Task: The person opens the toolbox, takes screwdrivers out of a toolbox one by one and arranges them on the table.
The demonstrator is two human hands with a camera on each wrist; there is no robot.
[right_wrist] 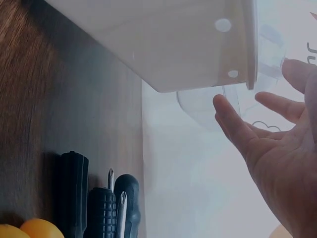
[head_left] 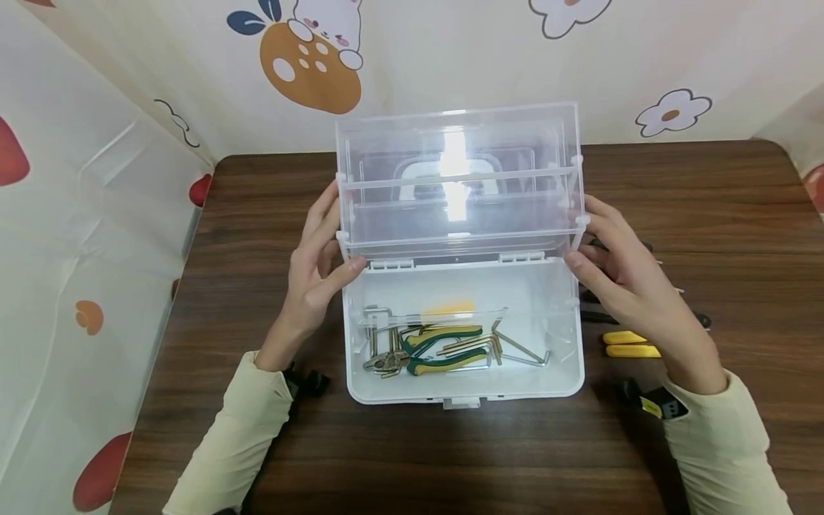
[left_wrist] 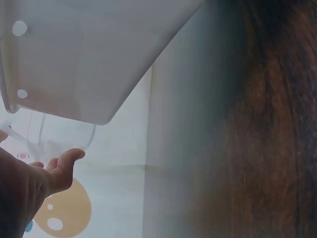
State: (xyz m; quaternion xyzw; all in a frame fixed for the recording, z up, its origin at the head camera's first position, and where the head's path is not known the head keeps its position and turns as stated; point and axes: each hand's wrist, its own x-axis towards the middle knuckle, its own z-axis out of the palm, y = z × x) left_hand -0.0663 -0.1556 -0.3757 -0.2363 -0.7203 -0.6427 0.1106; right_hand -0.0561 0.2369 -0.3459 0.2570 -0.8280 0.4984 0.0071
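Observation:
A white toolbox stands with its transparent lid and tiers raised at the back. In the head view my left hand is at the left side of the raised part, its thumb near the hinge corner. Across from it, my right hand has its fingers along the right side and the thumb at the box's rear corner. Fairly straight fingers show in the right wrist view. Inside lie pliers with green and yellow handles, several hex keys, and a yellow item.
Right of the box, partly under my right arm, lie yellow handles and black-handled tools. The right wrist view shows screwdrivers beside a black handle. The brown table meets a patterned wall covering behind.

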